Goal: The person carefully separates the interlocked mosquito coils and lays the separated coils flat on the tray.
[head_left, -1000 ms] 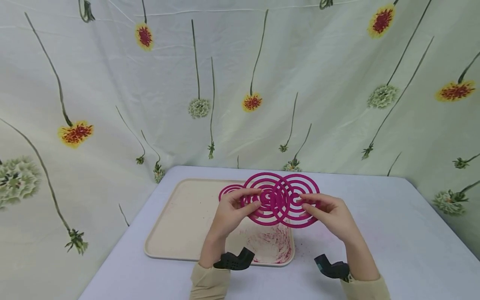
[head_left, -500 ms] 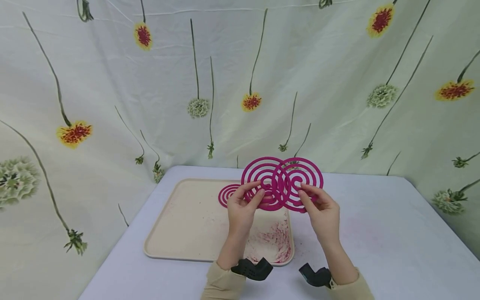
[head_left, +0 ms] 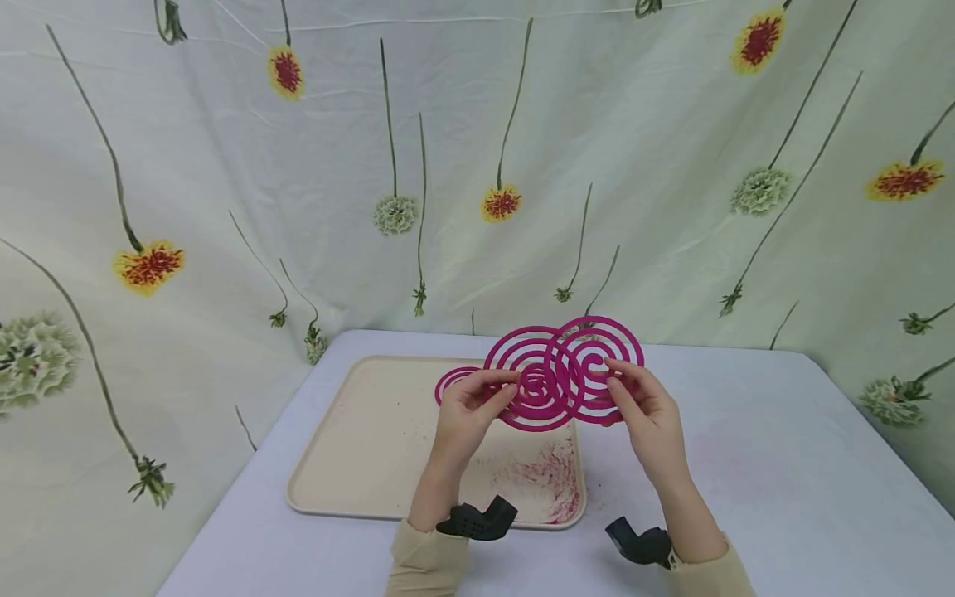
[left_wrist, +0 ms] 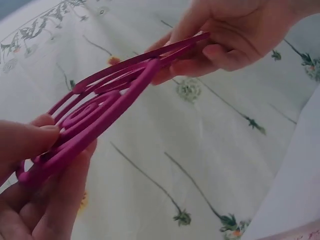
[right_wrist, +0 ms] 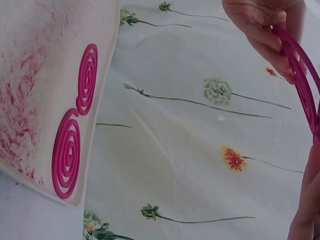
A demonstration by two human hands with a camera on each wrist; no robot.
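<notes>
The left hand (head_left: 461, 421) pinches one magenta coil (left_wrist: 99, 124); the right hand (head_left: 653, 423) pinches a second coil (head_left: 593, 359) overlapping it. Two further coils (right_wrist: 69, 154) lie on the tray (head_left: 358, 456).

The coils (left_wrist: 91, 134) are magenta, spiral-patterned; the tray (head_left: 366, 448) is cream, pink-smeared toward four o'clock; the pale cloth (head_left: 455, 141) bears red-and-yellow flowers (head_left: 501, 202).
</notes>
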